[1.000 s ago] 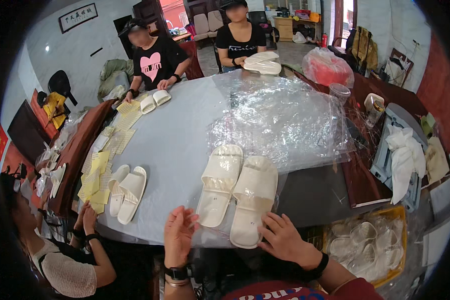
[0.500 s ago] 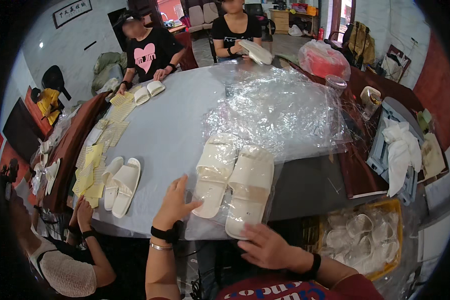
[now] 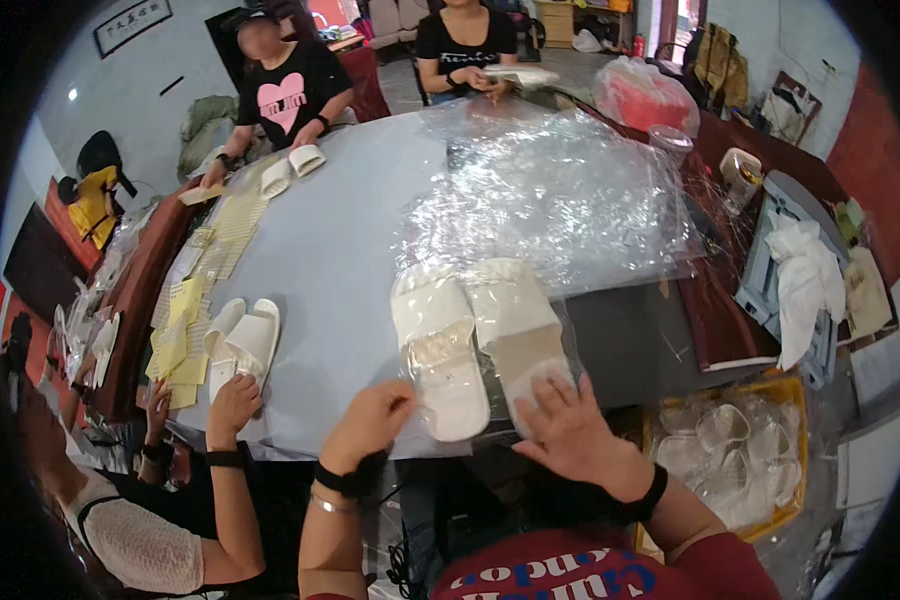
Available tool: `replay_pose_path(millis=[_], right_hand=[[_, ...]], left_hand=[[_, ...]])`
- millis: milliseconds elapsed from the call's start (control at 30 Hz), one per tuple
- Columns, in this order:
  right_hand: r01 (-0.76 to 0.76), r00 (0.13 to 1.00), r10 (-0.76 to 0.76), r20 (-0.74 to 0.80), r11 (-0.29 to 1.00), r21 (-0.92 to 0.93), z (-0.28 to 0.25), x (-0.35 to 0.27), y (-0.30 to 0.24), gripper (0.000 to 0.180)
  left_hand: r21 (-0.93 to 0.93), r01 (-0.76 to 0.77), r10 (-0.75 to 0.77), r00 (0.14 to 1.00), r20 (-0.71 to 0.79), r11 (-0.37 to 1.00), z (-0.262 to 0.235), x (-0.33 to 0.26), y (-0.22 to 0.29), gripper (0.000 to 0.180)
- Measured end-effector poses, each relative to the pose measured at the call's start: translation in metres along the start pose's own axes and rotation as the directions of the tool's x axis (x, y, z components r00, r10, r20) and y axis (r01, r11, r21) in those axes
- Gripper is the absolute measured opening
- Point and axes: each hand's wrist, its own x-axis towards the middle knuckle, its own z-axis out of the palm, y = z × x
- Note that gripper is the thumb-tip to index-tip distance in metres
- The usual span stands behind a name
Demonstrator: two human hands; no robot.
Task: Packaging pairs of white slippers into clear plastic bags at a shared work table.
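A pair of cream open-toed slippers lies side by side in a clear plastic bag at the table's near edge, toes pointing away from me. My left hand (image 3: pixel 375 422) has its fingers pinched together at the bag's left edge, beside the left slipper (image 3: pixel 442 350). Spread flat, my right hand (image 3: pixel 582 432) rests over the heel of the right slipper (image 3: pixel 518 325) and hides part of it. Just beyond, a stack of clear plastic bags (image 3: pixel 560 200) covers the table's right half.
A yellow crate (image 3: pixel 798 440) of bagged slippers stands at lower right. Left of me, a co-worker's hand (image 3: pixel 235 402) touches another slipper pair (image 3: pixel 258 335) near yellow paper sheets (image 3: pixel 182 325). Across the table (image 3: pixel 355 220) are two people, one holding slippers (image 3: pixel 522 75).
The bagged slippers have turned slightly and shifted away from me. My right hand has moved onto the right slipper; my left fingers have closed. The left co-worker's hand has reached the other pair.
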Motion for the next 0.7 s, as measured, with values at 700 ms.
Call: replay_pose_path(millis=[700], right_hand=[[0.113,0.986,-0.110,-0.125,0.993,0.015,0.025,0.075,0.026,0.058]], left_hand=[[-0.048,-0.122,0.073,0.819,-0.569,0.991,0.075,-0.039,0.062,0.011]])
